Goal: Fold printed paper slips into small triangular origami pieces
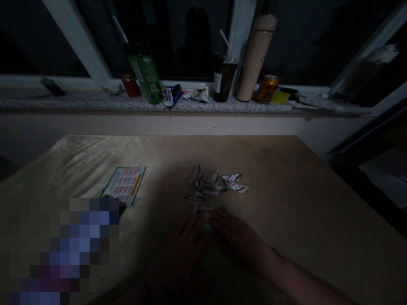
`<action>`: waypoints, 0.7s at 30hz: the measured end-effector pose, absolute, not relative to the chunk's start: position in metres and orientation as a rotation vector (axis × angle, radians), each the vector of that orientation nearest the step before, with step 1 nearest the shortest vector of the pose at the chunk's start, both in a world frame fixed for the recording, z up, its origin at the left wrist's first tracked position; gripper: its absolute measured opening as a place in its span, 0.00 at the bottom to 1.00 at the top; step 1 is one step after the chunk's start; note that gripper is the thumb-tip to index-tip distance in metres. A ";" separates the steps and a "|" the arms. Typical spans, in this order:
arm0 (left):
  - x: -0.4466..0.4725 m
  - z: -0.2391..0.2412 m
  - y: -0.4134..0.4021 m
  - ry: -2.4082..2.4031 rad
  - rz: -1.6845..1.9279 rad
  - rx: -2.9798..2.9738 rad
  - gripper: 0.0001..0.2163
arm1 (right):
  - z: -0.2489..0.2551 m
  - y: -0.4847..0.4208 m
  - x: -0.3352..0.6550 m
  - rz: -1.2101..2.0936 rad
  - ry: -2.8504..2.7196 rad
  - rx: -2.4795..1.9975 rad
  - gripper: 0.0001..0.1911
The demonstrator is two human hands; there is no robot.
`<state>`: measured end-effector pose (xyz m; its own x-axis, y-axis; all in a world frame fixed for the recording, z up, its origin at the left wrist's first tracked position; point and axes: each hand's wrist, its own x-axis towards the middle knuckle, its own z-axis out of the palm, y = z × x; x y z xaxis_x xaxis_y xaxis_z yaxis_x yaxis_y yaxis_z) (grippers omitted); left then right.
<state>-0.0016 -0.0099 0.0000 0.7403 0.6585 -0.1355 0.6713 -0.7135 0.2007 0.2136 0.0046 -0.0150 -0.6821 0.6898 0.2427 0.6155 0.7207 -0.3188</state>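
Note:
A small piece of printed paper [207, 218] lies on the table just in front of me, partly covered by my fingers. My left hand [186, 241] rests on its left side, fingers stretched out and lying flat. From the other side, my right hand [237, 235] reaches over the paper's right part, its fingers extended and close together. Just beyond sit several pointed folded paper pieces [213, 180], made of similar printed paper. One folded piece [196, 198] is nearest to the paper under my hands. Dim light hides the fingertips' exact contact.
A printed card or booklet [124, 182] lies on the cloth-covered table [276, 169] at left; a blurred-out area covers the lower left. The stone windowsill [184, 106] holds a green bottle [148, 78], a dark cup with straw [224, 80], a tall thermos [256, 59] and an orange can [267, 89].

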 end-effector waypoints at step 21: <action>-0.004 -0.018 -0.011 1.079 -0.006 2.754 0.35 | -0.008 0.003 0.209 0.393 -2.533 -1.076 0.21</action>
<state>-0.0037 -0.0114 -0.0179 0.7360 0.6733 -0.0707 0.6741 -0.7191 0.1688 0.2086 0.0030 -0.0082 -0.6455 0.7326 0.2159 0.6326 0.6713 -0.3863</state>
